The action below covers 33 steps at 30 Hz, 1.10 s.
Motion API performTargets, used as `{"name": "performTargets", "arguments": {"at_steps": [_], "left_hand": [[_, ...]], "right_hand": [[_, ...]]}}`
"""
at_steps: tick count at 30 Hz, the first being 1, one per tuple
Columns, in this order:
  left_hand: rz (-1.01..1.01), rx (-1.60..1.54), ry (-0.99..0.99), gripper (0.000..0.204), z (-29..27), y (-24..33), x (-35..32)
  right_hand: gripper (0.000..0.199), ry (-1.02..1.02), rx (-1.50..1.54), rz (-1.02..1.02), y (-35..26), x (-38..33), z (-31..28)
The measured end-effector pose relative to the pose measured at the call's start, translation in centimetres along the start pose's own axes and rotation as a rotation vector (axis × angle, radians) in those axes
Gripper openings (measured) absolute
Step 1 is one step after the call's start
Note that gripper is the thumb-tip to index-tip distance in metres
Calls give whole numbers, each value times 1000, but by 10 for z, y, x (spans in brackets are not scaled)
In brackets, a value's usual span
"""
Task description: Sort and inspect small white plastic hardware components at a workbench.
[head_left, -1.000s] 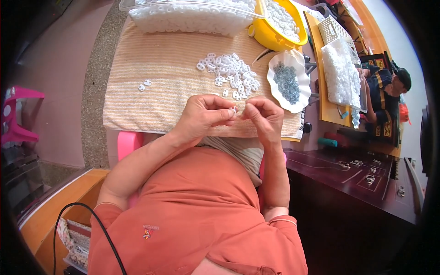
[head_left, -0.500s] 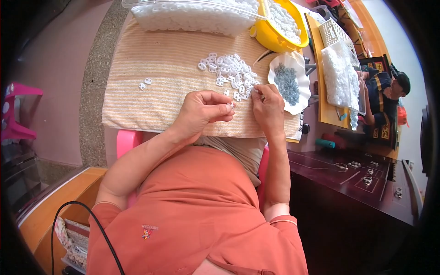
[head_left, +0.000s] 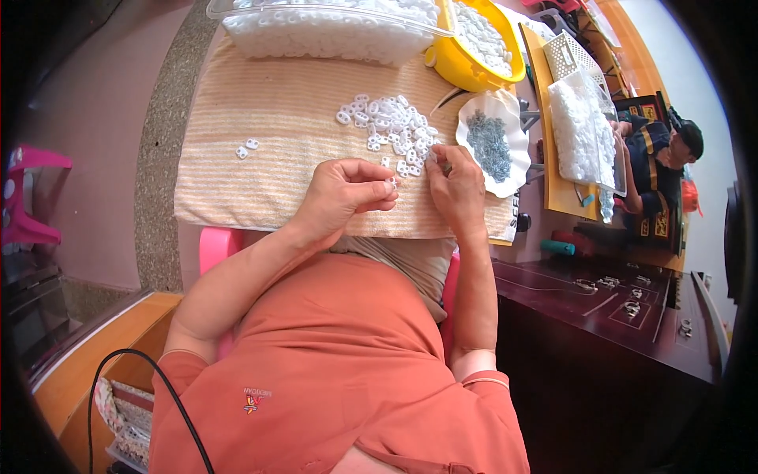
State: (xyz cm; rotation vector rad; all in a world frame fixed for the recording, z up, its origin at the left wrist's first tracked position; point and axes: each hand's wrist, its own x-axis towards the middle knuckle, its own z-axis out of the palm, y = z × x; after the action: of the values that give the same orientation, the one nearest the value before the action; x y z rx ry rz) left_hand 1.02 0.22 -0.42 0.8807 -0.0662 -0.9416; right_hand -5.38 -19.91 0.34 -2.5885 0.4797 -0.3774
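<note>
My left hand is closed in a pinch around a small white plastic piece just in front of the pile. The loose pile of white oval two-holed plastic pieces lies on the striped towel. At the pile's right edge is my right hand, thumb and fingers brought together; whatever is between them is too small to make out. Two similar white pieces lie apart on the left. To the right of my right hand, a white wavy-rimmed dish holds many tiny grey pieces.
A clear bin full of white pieces stands at the back, beside a yellow basin of white parts. On the right, another table carries a filled clear box, with a person beyond it. A pink stool stands left.
The whole view has shifted slightly. Both hands keep nearly the same poses and places, the left still pinching its white piece.
</note>
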Motion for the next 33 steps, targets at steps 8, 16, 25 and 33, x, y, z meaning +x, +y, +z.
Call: {"name": "performTargets", "arguments": {"at_steps": [8,16,25,33], "left_hand": [[-5,-11,6,13,-2,-2,1],[-11,-5,11,13,-1,-1,1],[-18,-3,0,13,-1,-1,1],[-25,18,21,13,0,0,0]], "right_hand": [[15,-48,-10,-15,2,-1,-2],[15,-44,-16,-98,7,-2,-1],[8,106,-197,-162,3,-11,-1],[15,73,105,-146,21,-21,-8]]}}
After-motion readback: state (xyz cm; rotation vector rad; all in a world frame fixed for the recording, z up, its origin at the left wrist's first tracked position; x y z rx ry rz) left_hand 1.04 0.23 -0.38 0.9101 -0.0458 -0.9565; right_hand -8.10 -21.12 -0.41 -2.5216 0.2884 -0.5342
